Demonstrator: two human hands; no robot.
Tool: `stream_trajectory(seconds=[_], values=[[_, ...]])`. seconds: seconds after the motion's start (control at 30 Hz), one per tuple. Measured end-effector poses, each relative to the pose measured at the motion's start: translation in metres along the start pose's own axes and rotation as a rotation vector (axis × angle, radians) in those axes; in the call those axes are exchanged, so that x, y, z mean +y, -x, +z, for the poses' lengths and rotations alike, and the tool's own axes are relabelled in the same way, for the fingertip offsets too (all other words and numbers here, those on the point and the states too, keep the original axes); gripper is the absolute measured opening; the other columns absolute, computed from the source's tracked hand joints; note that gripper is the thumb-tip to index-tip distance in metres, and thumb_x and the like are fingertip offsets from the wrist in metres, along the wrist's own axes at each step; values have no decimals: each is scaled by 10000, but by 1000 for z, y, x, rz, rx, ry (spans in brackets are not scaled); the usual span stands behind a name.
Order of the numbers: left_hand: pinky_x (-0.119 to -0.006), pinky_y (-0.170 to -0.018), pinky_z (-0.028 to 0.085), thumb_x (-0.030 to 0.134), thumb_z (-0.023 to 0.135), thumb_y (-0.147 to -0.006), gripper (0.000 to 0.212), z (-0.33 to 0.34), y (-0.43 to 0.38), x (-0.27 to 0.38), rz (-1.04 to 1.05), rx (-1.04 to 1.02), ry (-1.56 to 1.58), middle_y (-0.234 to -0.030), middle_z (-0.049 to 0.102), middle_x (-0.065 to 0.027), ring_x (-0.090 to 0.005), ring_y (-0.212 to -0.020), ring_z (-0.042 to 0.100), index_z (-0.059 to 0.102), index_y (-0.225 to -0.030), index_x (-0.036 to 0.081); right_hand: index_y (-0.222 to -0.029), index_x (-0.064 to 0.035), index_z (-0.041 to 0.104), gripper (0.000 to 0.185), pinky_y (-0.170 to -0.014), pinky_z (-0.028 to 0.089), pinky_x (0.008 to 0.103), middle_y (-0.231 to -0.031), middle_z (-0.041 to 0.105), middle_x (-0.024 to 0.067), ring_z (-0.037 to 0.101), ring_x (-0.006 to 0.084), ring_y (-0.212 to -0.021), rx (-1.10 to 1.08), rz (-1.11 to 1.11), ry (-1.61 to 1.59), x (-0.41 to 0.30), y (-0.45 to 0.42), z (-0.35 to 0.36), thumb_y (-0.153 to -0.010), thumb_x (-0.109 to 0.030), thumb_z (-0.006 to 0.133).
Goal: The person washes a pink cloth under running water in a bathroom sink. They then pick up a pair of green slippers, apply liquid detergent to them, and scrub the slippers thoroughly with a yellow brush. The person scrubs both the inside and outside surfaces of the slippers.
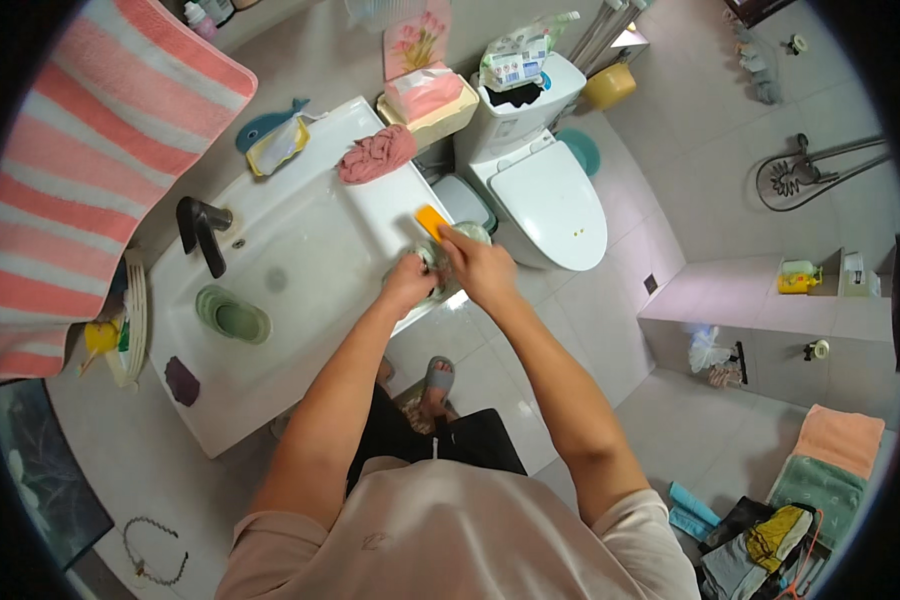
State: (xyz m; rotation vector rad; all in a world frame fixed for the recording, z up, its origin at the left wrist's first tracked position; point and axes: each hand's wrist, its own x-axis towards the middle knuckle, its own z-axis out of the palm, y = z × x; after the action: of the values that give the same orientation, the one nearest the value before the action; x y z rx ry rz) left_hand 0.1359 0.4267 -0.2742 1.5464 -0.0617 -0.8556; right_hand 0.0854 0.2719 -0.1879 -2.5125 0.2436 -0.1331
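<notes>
My left hand point(411, 281) is closed on a pale green glass vessel point(425, 253) over the sink's right rim; its grip partly hides the vessel. My right hand point(484, 262) holds an orange object point(430, 223) between thumb and fingers, above the vessel; what it is exactly I cannot tell. A second green glass vessel point(234, 315) lies tilted in the white sink point(311, 262), below the black faucet point(204, 229). A wrung pink cloth point(378, 154) rests on the sink's upper right rim. At the lower left rim lies a dark purple cloth or pad point(182, 381).
A white toilet point(551, 202) stands right of the sink, with a wipes packet point(516, 60) on its tank. A tissue box point(427, 101) and a blue whale-shaped holder point(270, 131) are beyond the sink. A striped towel point(105, 150) hangs at the left.
</notes>
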Motion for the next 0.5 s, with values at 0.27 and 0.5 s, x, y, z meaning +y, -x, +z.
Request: stream_trajectory(seconds=[0.27,0.5], values=[[-325,-812,525,29,681,-919,259,2,-6,0,-37,17,-167,-1053,693,-73,-151,-962,651,631,-1169,-12,-1257,-284,736,302,-596,553,513,-754,709,180,697,394,-671,-55,-2,126,-10,-8,3,-1014,-395,595],[-326,-807,528,10,670,-907,268,-1,0,-1,-8,30,-257,-1033,710,-69,-142,-941,655,656,-1174,-14,-1254,-330,744,285,-626,564,476,-778,723,162,699,380,-685,-175,60,155,-13,50,-32,-1006,-398,622]])
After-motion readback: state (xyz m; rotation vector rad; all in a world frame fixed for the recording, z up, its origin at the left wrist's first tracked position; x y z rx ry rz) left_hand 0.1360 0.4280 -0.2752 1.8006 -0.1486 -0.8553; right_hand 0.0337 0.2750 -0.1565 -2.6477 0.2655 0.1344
